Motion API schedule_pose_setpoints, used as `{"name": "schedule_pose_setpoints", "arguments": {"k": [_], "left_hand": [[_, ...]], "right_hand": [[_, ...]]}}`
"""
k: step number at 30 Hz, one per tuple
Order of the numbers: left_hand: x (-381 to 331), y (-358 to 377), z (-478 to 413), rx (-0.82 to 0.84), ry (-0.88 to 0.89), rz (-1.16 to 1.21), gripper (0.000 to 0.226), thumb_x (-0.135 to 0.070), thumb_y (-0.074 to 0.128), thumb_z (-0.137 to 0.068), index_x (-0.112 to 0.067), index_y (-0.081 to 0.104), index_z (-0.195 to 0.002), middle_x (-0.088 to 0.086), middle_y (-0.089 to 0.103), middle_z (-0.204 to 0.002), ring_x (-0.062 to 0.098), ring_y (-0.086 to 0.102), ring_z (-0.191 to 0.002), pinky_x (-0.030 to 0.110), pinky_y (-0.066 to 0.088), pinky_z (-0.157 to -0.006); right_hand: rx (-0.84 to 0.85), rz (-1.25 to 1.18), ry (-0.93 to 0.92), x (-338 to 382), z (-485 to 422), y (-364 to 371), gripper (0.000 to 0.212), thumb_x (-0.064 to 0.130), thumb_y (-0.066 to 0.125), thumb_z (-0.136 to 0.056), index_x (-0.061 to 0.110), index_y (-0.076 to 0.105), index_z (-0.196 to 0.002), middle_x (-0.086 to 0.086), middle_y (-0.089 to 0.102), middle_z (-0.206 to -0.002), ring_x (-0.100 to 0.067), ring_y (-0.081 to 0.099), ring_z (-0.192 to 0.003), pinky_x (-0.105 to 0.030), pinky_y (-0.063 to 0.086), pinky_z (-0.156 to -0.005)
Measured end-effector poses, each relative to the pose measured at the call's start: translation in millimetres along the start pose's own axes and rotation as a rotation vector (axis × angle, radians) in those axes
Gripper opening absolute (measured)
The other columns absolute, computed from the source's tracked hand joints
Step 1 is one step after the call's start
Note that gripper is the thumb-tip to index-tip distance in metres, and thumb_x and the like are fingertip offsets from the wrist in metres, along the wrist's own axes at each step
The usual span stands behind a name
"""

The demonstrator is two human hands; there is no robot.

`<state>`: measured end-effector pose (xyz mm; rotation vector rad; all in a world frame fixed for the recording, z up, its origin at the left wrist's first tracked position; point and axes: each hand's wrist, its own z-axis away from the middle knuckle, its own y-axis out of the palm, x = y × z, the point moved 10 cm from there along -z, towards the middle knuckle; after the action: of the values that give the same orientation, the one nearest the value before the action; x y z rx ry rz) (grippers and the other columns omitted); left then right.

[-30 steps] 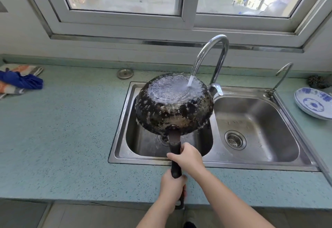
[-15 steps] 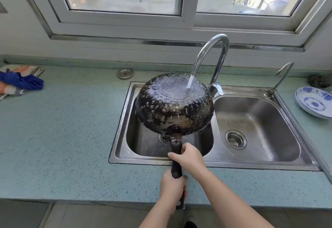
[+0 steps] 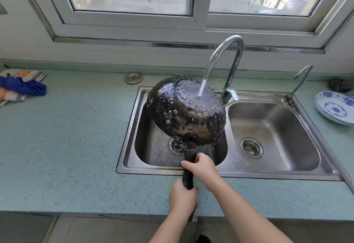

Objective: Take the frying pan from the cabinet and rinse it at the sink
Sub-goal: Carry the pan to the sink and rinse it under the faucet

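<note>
The black frying pan (image 3: 185, 112) hangs upside down over the left basin of the steel sink (image 3: 130, 126), its charred, wet underside facing me. Water from the curved faucet (image 3: 226, 51) strikes the pan's base near its far right. My right hand (image 3: 203, 166) grips the black handle just below the pan. My left hand (image 3: 182, 196) grips the handle's lower end above the counter's front edge. The pan's inside is hidden.
The right basin (image 3: 272, 133) has a drain strainer. A small second tap (image 3: 300, 80) stands at the sink's far right. Blue-patterned plates (image 3: 335, 106) lie on the right counter, a blue cloth (image 3: 23, 87) on the far left, a sink plug (image 3: 133, 78) behind the sink.
The pan has tilted, its left side rolling downward, so the water now lands nearer its upper right. Both hands keep their grip on the handle.
</note>
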<state>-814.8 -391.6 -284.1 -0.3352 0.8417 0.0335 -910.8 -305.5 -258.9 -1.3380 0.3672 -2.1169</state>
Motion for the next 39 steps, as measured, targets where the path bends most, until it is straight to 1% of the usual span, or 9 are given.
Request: {"name": "schedule_pose_setpoints", "arguments": {"k": [5, 9, 12, 17, 21, 24, 28, 34, 39], "left_hand": [[-4.0, 3.8, 4.2, 0.045, -0.016, 0.060, 0.009, -0.004, 0.051, -0.080, -0.012, 0.049, -0.077, 0.005, 0.051, -0.058, 0.014, 0.048, -0.035, 0.018, 0.035, -0.035], [-6.4, 5.6, 9.7, 0.074, -0.056, 0.133, 0.006, -0.002, 0.049, -0.081, -0.008, 0.048, -0.080, 0.005, 0.047, -0.053, 0.012, 0.043, -0.031, 0.014, 0.029, -0.029], [-5.7, 7.9, 9.7, 0.090, -0.073, 0.183, 0.006, -0.001, 0.048, -0.081, -0.008, 0.047, -0.080, 0.006, 0.048, -0.053, 0.011, 0.042, -0.029, 0.015, 0.030, -0.031], [0.6, 12.7, 8.3, 0.125, -0.093, 0.258, 0.011, 0.002, 0.046, -0.079, -0.008, 0.047, -0.074, 0.006, 0.047, -0.049, 0.016, 0.041, -0.032, 0.021, 0.034, -0.040], [2.0, 12.2, 5.2, 0.105, -0.078, 0.227, 0.009, 0.001, 0.046, -0.079, -0.007, 0.048, -0.076, 0.007, 0.047, -0.050, 0.016, 0.042, -0.033, 0.023, 0.036, -0.041], [2.9, 11.3, 2.7, 0.083, -0.061, 0.191, 0.011, 0.001, 0.048, -0.079, -0.009, 0.048, -0.075, 0.008, 0.048, -0.053, 0.016, 0.044, -0.033, 0.022, 0.038, -0.039], [4.6, 12.3, 1.9, 0.109, -0.057, 0.192, 0.013, 0.001, 0.051, -0.080, -0.010, 0.048, -0.074, 0.008, 0.048, -0.053, 0.017, 0.046, -0.036, 0.024, 0.040, -0.042], [13.8, 16.2, 2.9, 0.232, -0.109, 0.336, 0.012, 0.001, 0.054, -0.083, -0.009, 0.047, -0.083, 0.005, 0.050, -0.051, 0.016, 0.048, -0.039, 0.025, 0.040, -0.043], [0.6, 4.3, 6.2, 0.179, 0.043, 0.270, 0.012, 0.003, 0.050, -0.086, -0.009, 0.048, -0.081, 0.006, 0.046, -0.052, 0.013, 0.043, -0.036, 0.022, 0.036, -0.036]], "right_hand": [[0.010, 0.017, -0.017, 3.4, 0.5, -0.1, 0.028, 0.036, 0.069, -0.073, 0.019, 0.047, -0.074, 0.007, 0.051, -0.072, -0.019, 0.056, -0.079, -0.034, 0.048, -0.072], [0.001, 0.104, -0.044, 12.4, 2.8, -3.0, 0.032, 0.038, 0.069, -0.073, 0.022, 0.041, -0.069, 0.008, 0.048, -0.069, -0.018, 0.053, -0.076, -0.026, 0.038, -0.058], [-0.014, 0.161, -0.070, 19.0, 4.0, -5.0, 0.037, 0.040, 0.069, -0.074, 0.025, 0.036, -0.065, 0.012, 0.045, -0.067, -0.017, 0.050, -0.075, -0.020, 0.029, -0.049], [-0.022, 0.162, -0.078, 19.9, 3.7, -3.9, 0.038, 0.039, 0.069, -0.073, 0.024, 0.035, -0.064, 0.011, 0.044, -0.066, -0.017, 0.049, -0.074, -0.020, 0.029, -0.049], [-0.020, 0.126, -0.060, 15.9, 3.7, -4.5, 0.037, 0.037, 0.068, -0.074, 0.023, 0.036, -0.064, 0.010, 0.043, -0.065, -0.009, 0.044, -0.061, -0.022, 0.027, -0.048], [-0.004, 0.080, -0.047, 11.1, 3.1, -4.3, 0.034, 0.034, 0.068, -0.074, 0.022, 0.038, -0.065, 0.008, 0.045, -0.066, -0.011, 0.046, -0.064, -0.023, 0.031, -0.050], [0.021, 0.023, -0.017, 3.1, -0.4, -2.2, 0.029, 0.033, 0.069, -0.073, 0.022, 0.043, -0.067, 0.007, 0.048, -0.069, -0.017, 0.053, -0.076, -0.028, 0.041, -0.064], [0.053, -0.055, -0.005, 1.5, -1.0, -0.1, 0.023, 0.028, 0.071, -0.074, 0.018, 0.051, -0.068, 0.004, 0.053, -0.066, -0.017, 0.056, -0.070, -0.033, 0.048, -0.066], [0.063, -0.119, -0.015, 0.2, -1.4, 3.5, 0.023, 0.026, 0.071, -0.075, 0.019, 0.050, -0.068, 0.004, 0.054, -0.068, -0.017, 0.058, -0.072, -0.036, 0.052, -0.072]]}}
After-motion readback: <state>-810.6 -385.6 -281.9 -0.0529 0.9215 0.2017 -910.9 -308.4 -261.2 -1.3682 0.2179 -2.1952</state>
